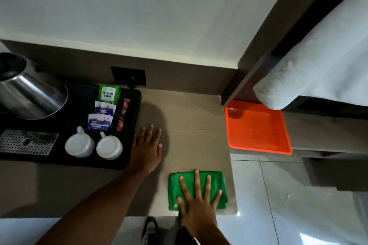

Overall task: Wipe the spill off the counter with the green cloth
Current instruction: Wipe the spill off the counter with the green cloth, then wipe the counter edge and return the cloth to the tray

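So the green cloth (198, 190) is folded into a rough square and sits flat on the counter (191, 125), down near the front edge and close to the right end. The right hand (197, 203) is pressed flat on top of it, palm down, fingers spread wide, not gripping anything, just pushing down. The left hand (146, 148) lies flat on the bare counter, fingers out straight and close together, right against the edge of the black tray (131, 109).

That tray has 2 white cups (79, 145) upside down side by side, a few tea packets (104, 109) standing behind them, and a steel kettle (29, 89) at the far left. Off the right end of the counter there's an orange tray (256, 127), lower down, with a white towel (318, 65) above it. Can't make out any wet patch on the counter, too dim.
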